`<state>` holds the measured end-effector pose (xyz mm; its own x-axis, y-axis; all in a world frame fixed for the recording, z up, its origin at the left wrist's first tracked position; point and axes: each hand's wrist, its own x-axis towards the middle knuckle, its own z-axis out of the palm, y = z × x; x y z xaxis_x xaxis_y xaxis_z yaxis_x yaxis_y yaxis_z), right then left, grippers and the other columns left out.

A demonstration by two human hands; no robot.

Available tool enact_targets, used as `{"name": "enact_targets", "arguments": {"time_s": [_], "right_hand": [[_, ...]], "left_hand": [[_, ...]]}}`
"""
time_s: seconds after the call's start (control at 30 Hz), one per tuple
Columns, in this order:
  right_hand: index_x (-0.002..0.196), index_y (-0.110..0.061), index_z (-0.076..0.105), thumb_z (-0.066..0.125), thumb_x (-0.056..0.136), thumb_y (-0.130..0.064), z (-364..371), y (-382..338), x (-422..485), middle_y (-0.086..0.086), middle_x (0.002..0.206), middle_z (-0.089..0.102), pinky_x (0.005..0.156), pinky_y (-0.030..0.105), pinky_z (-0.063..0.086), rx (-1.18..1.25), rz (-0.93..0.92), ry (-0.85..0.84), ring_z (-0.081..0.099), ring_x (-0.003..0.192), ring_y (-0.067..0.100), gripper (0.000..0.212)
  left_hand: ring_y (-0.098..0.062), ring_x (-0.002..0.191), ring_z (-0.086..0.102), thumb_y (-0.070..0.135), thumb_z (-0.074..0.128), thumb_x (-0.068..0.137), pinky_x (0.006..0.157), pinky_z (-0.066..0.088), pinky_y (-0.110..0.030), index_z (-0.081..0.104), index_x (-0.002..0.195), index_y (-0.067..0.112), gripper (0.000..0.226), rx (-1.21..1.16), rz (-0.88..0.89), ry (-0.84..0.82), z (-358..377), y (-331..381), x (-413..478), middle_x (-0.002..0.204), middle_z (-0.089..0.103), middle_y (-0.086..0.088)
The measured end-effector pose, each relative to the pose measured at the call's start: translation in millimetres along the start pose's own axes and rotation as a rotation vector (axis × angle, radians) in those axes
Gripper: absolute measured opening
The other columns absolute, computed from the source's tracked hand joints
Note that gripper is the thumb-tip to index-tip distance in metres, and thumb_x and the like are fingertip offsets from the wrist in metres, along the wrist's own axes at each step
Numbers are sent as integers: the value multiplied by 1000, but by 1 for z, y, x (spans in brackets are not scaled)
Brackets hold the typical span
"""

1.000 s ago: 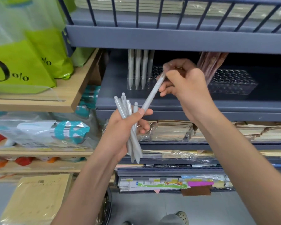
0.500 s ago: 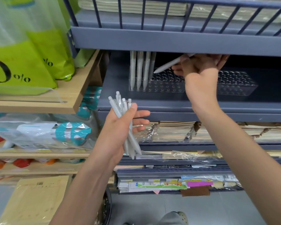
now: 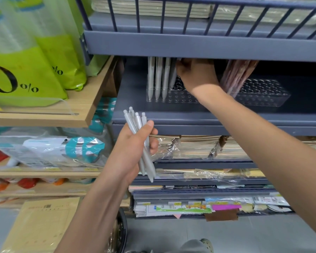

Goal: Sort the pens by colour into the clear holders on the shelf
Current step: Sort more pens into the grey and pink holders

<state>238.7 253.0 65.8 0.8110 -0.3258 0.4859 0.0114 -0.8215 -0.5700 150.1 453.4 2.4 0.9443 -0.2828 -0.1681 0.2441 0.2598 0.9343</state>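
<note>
While the left hand (image 3: 130, 148) grips a fistful of pale grey click pens (image 3: 135, 123) just below the blue shelf (image 3: 208, 123), thumb pressed across the barrels, the right hand (image 3: 197, 77) is up inside the shelf bay at the clear perforated holder (image 3: 179, 96). Its back faces me and its fingers are tucked under the upper shelf's lip (image 3: 190, 46), so I cannot tell whether it grips anything. Three grey pens (image 3: 157, 77) stand straight in the holder's left end. A fourth pen (image 3: 172, 77) beside them leans toward the hand, its top right at the fingers.

That leaning pen looks to me like the weak point. If its tip has not found a hole, letting go could tip it onto its neighbours. Headroom under the lip seems tight, so a pen pushed in at a slant may jam or skid across the holes. The wrist sits just beside a bunch of brownish pens (image 3: 235, 75) leaning from a second clear holder (image 3: 263, 94), and a careless pull back could drag them over. Below, the held pens fan out at their lower tips, so one may slip free
</note>
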Motion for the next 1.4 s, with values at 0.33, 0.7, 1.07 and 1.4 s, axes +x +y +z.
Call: {"name": "enact_targets", "arguments": {"time_s": [0.33, 0.7, 1.07, 1.4], "right_hand": [[102, -11, 65, 54, 94, -34, 4, 0, 3, 8, 109, 68, 86, 20, 35, 13, 40, -46, 60, 106, 26, 27], [77, -9, 67, 68, 86, -29, -1, 3, -9, -4, 67, 63, 59, 6, 31, 135, 134, 149, 51, 64, 5, 23], [93, -24, 79, 75, 85, -29, -34, -1, -64, -15, 89, 75, 75, 7, 49, 473, -12, -643, 68, 83, -4, 10], [91, -20, 77, 69, 88, -26, -42, 30, -54, -7, 69, 63, 50, 13, 35, 733, 183, -654, 46, 54, 1, 10]], "left_hand": [[-22, 73, 75, 31, 54, 101, 62, 60, -26, 67, 108, 6, 29, -9, -52, 21, -5, -4, 0, 96, 78, -10], [-12, 58, 63, 31, 50, 104, 58, 54, -23, 59, 111, 11, 23, 35, -2, -69, -4, -3, 1, 104, 77, -7], [-34, 94, 75, 19, 56, 100, 72, 60, -29, 64, 114, -1, 26, -149, 6, -128, 11, -2, 6, 102, 76, -19], [-34, 94, 74, 25, 51, 104, 73, 62, -33, 62, 118, 5, 28, -95, -22, -191, 36, -10, 15, 108, 76, -13]]}}
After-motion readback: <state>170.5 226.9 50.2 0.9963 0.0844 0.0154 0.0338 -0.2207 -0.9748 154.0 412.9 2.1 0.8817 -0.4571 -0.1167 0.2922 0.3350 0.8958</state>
